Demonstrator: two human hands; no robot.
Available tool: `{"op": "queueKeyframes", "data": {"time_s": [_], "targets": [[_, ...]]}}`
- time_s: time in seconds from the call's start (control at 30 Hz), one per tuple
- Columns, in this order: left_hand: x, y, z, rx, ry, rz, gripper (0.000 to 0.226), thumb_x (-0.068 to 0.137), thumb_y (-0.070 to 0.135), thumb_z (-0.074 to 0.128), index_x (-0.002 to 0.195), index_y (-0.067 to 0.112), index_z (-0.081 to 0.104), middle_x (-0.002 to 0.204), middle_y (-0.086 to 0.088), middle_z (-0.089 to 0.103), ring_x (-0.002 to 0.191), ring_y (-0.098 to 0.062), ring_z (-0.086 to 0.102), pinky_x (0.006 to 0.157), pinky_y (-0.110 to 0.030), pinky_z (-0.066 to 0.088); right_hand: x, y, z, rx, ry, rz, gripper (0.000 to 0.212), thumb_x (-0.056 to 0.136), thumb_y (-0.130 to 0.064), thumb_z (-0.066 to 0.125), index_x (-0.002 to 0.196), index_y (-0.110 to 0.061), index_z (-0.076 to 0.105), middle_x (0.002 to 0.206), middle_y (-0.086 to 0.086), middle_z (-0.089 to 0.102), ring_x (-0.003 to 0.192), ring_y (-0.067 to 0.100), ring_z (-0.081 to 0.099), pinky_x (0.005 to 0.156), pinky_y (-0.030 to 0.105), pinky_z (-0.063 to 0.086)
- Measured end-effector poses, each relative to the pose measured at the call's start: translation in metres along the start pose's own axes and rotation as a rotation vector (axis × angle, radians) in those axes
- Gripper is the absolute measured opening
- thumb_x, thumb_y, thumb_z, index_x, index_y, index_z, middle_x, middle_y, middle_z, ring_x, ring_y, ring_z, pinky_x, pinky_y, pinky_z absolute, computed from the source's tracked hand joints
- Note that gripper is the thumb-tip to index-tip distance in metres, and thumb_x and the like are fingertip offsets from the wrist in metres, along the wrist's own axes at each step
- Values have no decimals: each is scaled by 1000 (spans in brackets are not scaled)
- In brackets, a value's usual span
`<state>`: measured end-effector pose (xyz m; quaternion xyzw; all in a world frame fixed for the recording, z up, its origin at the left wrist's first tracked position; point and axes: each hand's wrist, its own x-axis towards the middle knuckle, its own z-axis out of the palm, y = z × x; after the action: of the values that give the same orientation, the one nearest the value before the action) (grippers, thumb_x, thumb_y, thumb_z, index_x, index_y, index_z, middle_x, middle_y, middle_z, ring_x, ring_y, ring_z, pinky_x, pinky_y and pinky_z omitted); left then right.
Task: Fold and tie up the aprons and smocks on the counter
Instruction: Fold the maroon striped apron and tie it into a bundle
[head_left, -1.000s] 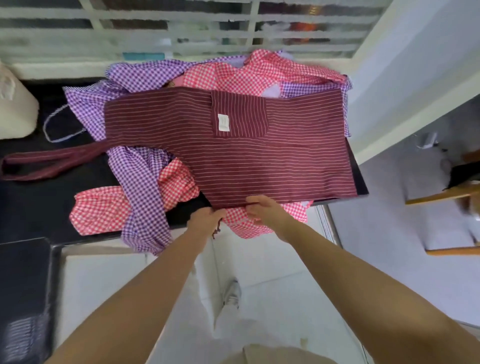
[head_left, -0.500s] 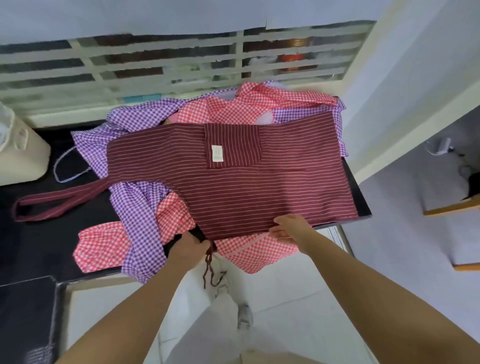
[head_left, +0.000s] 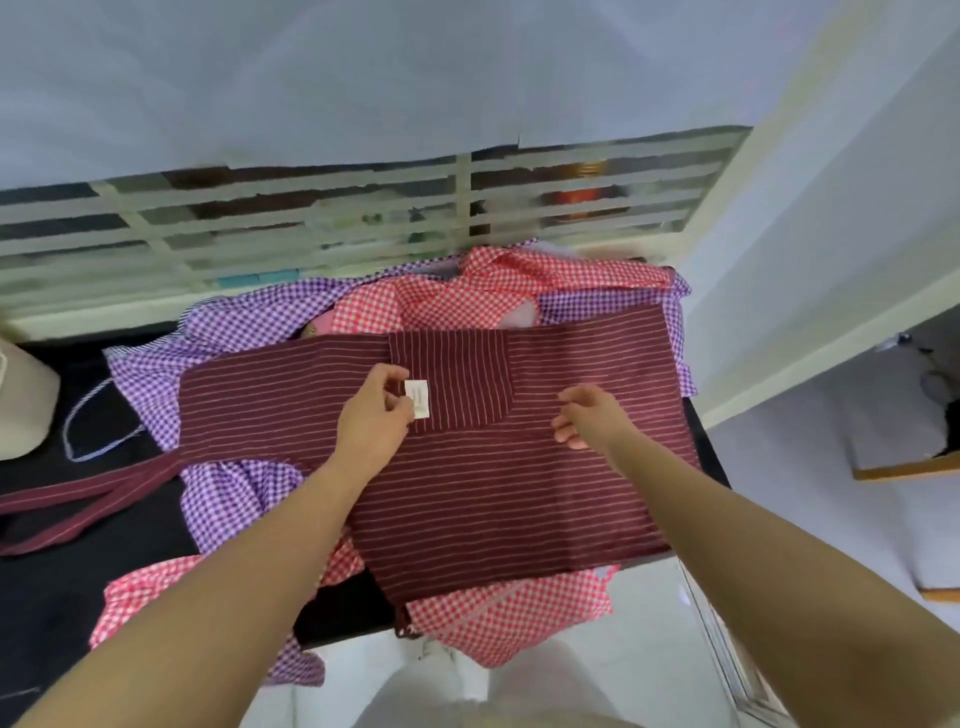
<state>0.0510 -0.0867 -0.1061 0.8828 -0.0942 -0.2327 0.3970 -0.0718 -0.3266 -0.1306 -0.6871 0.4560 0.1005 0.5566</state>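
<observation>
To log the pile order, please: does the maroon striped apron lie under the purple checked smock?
No, the maroon striped apron lies spread over the purple checked smock.
</observation>
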Motion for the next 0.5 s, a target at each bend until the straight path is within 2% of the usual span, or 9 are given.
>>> {"op": "queueKeyframes", "data": {"time_s": [0.07,0.17,0.33,0.43,0.5], "targets": [[20,9,2,-40,24,-14,40,95,10,50,131,28,48,83,-9,68,72,-24,66,76,-42,56,22,-20,-9,-40,0,-22,32,96,0,42,124,-13,50,87,11,68,66,18,63,62,29,52],[46,15,2,-11,63,-58,41,97,11,48,135,26,47,79,-7,69,70,-23,66,75,-40,56,51,-44,-21,-123,-27,-39,39,94,0,44,129,-18,46,87,12,70,63,18,63,66,33,54],[86,26,4,10,49,-289,47,97,11,45,140,30,39,82,-8,70,67,-24,70,78,-43,58,93,-77,-39,-231,-85,-51,47,96,-2,41,139,-20,41,82,13,72,55,19,62,51,27,50],[95,31,4,46,14,-379,42,98,16,45,138,25,38,76,-9,70,61,-23,68,64,-34,57,107,-80,-43,-319,-99,-25,49,98,-4,40,145,-18,35,74,11,74,54,20,66,47,27,49],[99,34,1,90,-3,-429,37,99,22,46,135,22,39,70,-6,71,58,-21,68,63,-33,56,115,-81,-46,-415,-84,-11,43,98,-9,41,140,-15,39,69,8,73,56,20,69,50,29,53]]}}
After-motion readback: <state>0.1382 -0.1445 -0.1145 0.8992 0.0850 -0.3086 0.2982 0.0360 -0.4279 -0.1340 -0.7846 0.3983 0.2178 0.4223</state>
